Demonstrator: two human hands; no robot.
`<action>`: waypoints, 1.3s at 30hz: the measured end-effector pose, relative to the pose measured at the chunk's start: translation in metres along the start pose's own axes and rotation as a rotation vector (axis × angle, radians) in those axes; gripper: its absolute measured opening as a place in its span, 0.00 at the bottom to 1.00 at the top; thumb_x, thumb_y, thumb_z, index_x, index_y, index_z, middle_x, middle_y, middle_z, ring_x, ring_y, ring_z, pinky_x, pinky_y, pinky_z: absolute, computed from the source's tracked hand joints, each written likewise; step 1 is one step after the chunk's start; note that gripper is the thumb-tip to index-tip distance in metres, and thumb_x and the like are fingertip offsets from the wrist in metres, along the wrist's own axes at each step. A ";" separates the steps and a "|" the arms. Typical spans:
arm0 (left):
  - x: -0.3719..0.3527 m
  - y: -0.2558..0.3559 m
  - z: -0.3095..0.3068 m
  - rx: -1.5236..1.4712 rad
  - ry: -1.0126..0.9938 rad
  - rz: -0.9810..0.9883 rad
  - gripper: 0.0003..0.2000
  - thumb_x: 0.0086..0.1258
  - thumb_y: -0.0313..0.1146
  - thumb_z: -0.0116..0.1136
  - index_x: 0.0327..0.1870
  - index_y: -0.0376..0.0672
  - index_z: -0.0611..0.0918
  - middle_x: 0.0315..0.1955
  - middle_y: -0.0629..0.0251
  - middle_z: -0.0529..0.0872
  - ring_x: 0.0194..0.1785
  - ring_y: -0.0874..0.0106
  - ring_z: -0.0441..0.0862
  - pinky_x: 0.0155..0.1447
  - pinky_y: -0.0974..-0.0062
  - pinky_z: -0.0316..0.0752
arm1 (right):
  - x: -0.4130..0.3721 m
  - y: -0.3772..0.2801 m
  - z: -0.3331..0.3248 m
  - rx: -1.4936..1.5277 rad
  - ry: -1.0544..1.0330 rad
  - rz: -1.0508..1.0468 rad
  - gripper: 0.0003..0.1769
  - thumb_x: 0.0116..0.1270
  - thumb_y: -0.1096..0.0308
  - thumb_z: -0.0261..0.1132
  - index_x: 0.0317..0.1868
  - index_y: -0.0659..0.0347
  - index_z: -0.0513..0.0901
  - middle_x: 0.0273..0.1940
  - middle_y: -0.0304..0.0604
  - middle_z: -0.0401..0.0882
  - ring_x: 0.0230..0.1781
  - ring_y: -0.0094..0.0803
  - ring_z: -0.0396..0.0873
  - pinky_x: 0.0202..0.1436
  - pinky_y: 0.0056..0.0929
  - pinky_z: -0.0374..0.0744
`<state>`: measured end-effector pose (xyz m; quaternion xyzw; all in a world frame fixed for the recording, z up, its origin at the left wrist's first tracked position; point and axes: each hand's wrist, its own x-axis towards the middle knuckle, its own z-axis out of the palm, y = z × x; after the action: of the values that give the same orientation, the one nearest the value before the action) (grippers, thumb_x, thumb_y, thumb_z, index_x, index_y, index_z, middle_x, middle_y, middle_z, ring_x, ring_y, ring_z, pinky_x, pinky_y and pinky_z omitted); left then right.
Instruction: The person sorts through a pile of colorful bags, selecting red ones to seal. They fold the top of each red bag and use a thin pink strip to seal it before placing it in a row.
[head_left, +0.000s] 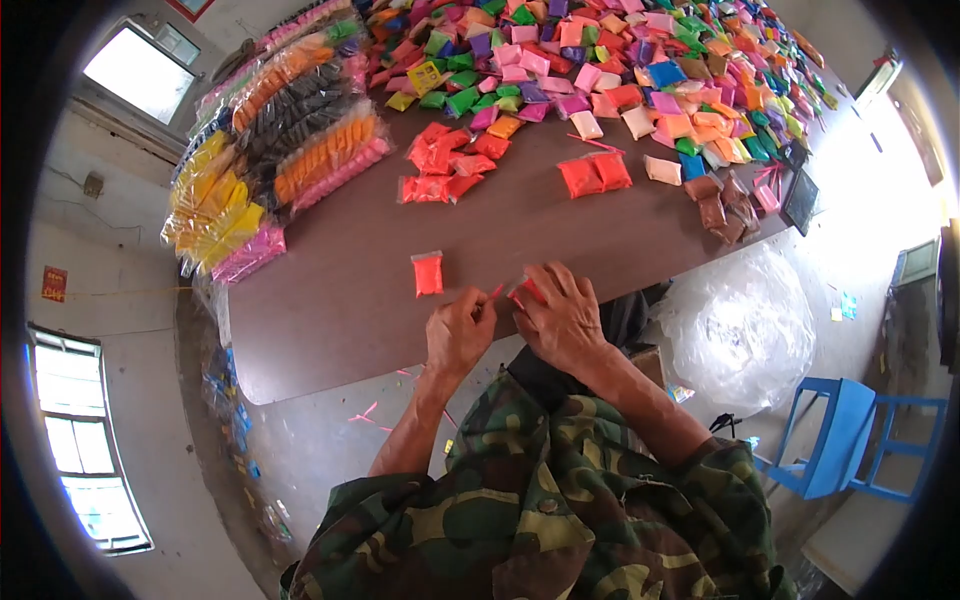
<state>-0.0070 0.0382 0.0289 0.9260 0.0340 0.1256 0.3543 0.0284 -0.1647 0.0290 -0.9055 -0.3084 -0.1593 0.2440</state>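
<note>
My left hand [460, 330] is closed in a pinch near the table's front edge. A thin pink strip [497, 291] sticks out from its fingertips. Just to the right, my right hand [563, 317] curls its fingers around a small red packet [532, 290], mostly hidden under them. One single red packet [428, 274] lies flat on the table, beyond my left hand. Two more red packets [595, 175] lie side by side farther back, and a loose group of red packets [440, 160] rests to the left of them.
A large heap of colourful packets [560, 60] covers the back of the brown table [330, 270]. Long bagged rows of packets [330, 150] stand at left. Brown packets [725, 208] lie at the right edge. Clear plastic [740, 320] and a blue stool [825, 440] are on the floor.
</note>
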 end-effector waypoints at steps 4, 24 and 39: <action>-0.001 -0.007 -0.001 -0.030 -0.008 -0.030 0.05 0.76 0.29 0.69 0.42 0.37 0.87 0.25 0.55 0.89 0.27 0.67 0.88 0.35 0.66 0.81 | -0.008 0.010 0.004 0.037 -0.018 -0.094 0.24 0.66 0.62 0.79 0.63 0.48 0.89 0.71 0.43 0.77 0.74 0.46 0.74 0.65 0.53 0.76; -0.003 -0.001 -0.007 -0.030 -0.034 -0.005 0.07 0.77 0.30 0.70 0.39 0.37 0.85 0.25 0.55 0.87 0.26 0.66 0.87 0.34 0.64 0.79 | -0.015 0.006 0.001 0.044 -0.080 -0.114 0.33 0.63 0.60 0.81 0.70 0.51 0.85 0.72 0.52 0.73 0.73 0.56 0.72 0.70 0.58 0.74; -0.009 -0.005 0.016 0.085 -0.051 0.056 0.04 0.75 0.31 0.70 0.42 0.40 0.89 0.29 0.52 0.91 0.33 0.54 0.93 0.39 0.59 0.85 | -0.027 0.012 -0.002 0.163 0.000 -0.045 0.30 0.62 0.67 0.80 0.67 0.46 0.88 0.69 0.51 0.76 0.69 0.54 0.79 0.74 0.55 0.76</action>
<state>-0.0118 0.0305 0.0123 0.9437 0.0042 0.1101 0.3119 0.0154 -0.1865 0.0148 -0.8755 -0.3407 -0.1391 0.3130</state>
